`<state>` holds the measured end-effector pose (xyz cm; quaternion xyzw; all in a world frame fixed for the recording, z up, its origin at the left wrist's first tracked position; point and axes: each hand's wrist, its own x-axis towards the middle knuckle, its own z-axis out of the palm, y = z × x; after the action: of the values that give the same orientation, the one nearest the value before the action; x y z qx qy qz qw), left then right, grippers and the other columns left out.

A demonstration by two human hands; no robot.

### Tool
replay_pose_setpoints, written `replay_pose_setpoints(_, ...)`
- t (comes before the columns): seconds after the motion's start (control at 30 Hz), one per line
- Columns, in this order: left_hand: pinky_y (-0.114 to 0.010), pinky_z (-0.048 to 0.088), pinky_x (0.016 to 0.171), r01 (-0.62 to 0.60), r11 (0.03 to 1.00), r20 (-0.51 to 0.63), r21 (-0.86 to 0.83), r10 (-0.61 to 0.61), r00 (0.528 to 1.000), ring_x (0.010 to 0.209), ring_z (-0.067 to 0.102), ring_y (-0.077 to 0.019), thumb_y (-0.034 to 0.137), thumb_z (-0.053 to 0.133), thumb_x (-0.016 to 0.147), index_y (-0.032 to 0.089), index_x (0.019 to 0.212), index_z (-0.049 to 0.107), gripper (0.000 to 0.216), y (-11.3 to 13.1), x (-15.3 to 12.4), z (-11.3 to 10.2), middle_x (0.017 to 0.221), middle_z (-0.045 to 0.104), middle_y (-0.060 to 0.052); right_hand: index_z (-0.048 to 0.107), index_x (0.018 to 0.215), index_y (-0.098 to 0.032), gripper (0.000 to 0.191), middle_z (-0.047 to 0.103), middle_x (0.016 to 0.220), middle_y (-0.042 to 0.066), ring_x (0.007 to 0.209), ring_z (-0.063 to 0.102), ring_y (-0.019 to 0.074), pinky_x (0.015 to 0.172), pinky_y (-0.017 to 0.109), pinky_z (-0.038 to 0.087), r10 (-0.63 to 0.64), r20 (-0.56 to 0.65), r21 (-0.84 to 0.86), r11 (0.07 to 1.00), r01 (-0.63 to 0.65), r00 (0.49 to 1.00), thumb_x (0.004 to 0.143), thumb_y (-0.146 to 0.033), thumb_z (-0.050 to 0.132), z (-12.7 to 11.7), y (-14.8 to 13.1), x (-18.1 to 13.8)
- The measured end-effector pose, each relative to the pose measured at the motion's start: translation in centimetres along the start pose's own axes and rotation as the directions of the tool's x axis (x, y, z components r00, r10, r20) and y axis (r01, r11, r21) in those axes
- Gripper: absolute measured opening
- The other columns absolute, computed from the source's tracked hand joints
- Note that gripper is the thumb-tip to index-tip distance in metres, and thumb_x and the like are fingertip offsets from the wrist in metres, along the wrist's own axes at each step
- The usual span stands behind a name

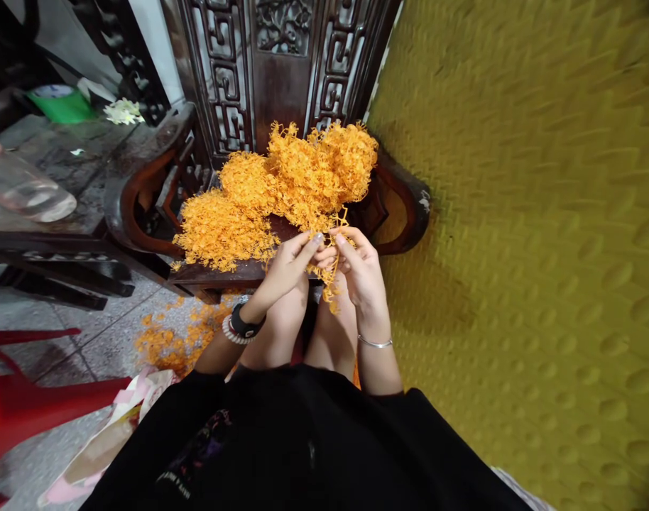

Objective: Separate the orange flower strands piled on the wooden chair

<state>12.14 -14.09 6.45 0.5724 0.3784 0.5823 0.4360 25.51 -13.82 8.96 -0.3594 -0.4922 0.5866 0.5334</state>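
A big heap of frilly orange sprigs (pixel 282 191) lies on the seat of a dark carved wooden chair (pixel 404 206) in front of my knees. My left hand (pixel 290 264) and my right hand (pixel 359 266) meet at the heap's near edge. Both pinch the same orange sprig (pixel 329 280), which dangles down between them. The fingertips of each hand are closed on it. A black watch and a bead bracelet sit on my left wrist, a thin silver bangle on my right.
Loose orange bits (pixel 170 337) litter the tiled floor at the left. A red plastic stool (pixel 20 397) and a pink bag (pixel 111 440) stand at lower left. A yellow textured wall (pixel 542 248) fills the right side. A clear bottle (pixel 23 191) pokes in at far left.
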Motion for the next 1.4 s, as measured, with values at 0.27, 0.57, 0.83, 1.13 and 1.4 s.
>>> replay_pose_setpoints(0.27,-0.023,0.051,0.066,-0.103,0.992,-0.296,-0.079,0.075,0.952,0.072,0.065,-0.0122,0.054,0.047,0.089,0.019,0.104,0.063,0.041,-1.1,0.5,-2.5,0.087,0.070,-0.006,0.057,0.089,-0.024,0.014,0.065,0.063,-0.005,0.059,0.066,0.0117,0.059,0.024,0.054,-0.084,-0.196,0.038,0.995,0.093,0.977,0.082,-0.035,0.062,-1.4,0.9,-0.1)
replay_pose_setpoints(0.57,-0.053,0.023,0.101,0.355,0.706,-0.635,0.613,0.172,0.753,0.122,0.044,-0.0296,0.038,0.053,0.091,0.001,0.120,0.049,0.047,-10.0,3.6,-14.7,0.114,0.061,-0.020,0.054,0.083,-0.022,0.009,0.072,0.081,-0.001,0.077,0.070,0.0131,0.082,0.028,0.056,0.010,-0.158,0.323,0.945,0.043,0.987,0.082,-0.026,0.062,-2.2,0.6,0.0)
replay_pose_setpoints(0.83,-0.062,-0.017,0.103,0.336,0.632,-0.585,0.698,0.232,0.777,0.141,-0.002,-0.0388,0.026,0.061,0.086,-0.002,0.130,0.042,0.056,-13.0,3.5,-14.5,0.153,0.015,-0.024,0.060,0.077,-0.019,0.017,0.074,0.082,0.000,0.083,0.070,0.0094,0.086,0.024,0.056,0.219,-0.038,0.566,0.809,-0.159,0.975,0.089,-0.016,0.048,-2.6,1.1,1.4)
replay_pose_setpoints(1.13,-0.033,0.050,0.084,-0.044,0.991,0.018,0.127,0.042,0.999,0.095,0.061,-0.0177,0.046,0.047,0.091,0.020,0.108,0.055,0.032,-2.9,0.8,-2.4,0.107,0.063,-0.008,0.058,0.080,-0.021,0.007,0.071,0.086,0.000,0.093,0.068,0.0124,0.096,0.031,0.052,0.055,-0.037,0.426,0.904,-0.034,0.998,0.087,-0.019,0.054,-1.1,1.9,1.0)
replay_pose_setpoints(1.4,-0.036,0.046,0.092,0.146,0.988,0.187,-0.050,-0.135,0.973,0.107,0.059,-0.0237,0.055,0.052,0.086,0.016,0.108,0.059,0.046,-3.5,-0.5,0.6,0.111,0.065,-0.010,0.051,0.085,-0.023,0.004,0.073,0.087,0.001,0.099,0.067,0.0140,0.093,0.030,0.052,0.064,0.026,0.315,0.946,-0.069,0.998,0.087,-0.022,0.054,-0.7,2.1,0.2)
